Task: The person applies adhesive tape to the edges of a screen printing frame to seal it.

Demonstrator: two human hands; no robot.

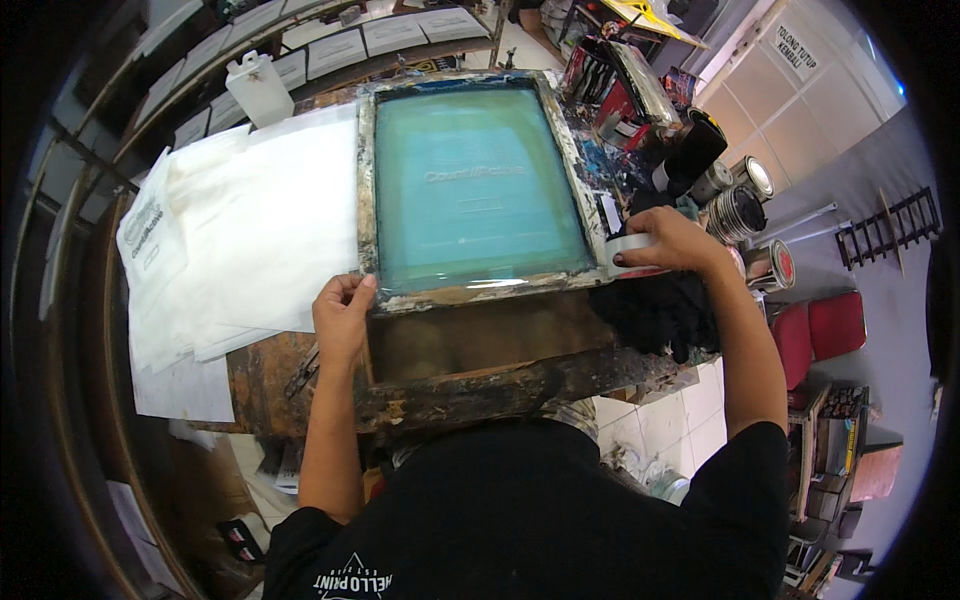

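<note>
A screen-printing frame (pixel 367 200) with blue-green mesh (pixel 470 170) lies on the worktable, pale raised-looking lettering at its middle. My right hand (pixel 672 240) is closed around a whitish roll of tape (pixel 630 243) at the frame's near right corner. A shiny, see-through strip of tape (pixel 485 283) runs along the frame's near edge between my hands. At the near left corner my left hand (pixel 343 305) is closed, thumb and fingers pinched together at the strip's end. How firmly the tape touches the frame there cannot be made out.
White sheets (pixel 270 220) cover the table's left side, with a white plastic bottle (pixel 260 90) behind. Black cloth (pixel 655 318) lies beneath my right forearm. Paint cans (pixel 735 215) crowd the right edge. A shelf of prints (pixel 395 35) stands at the back.
</note>
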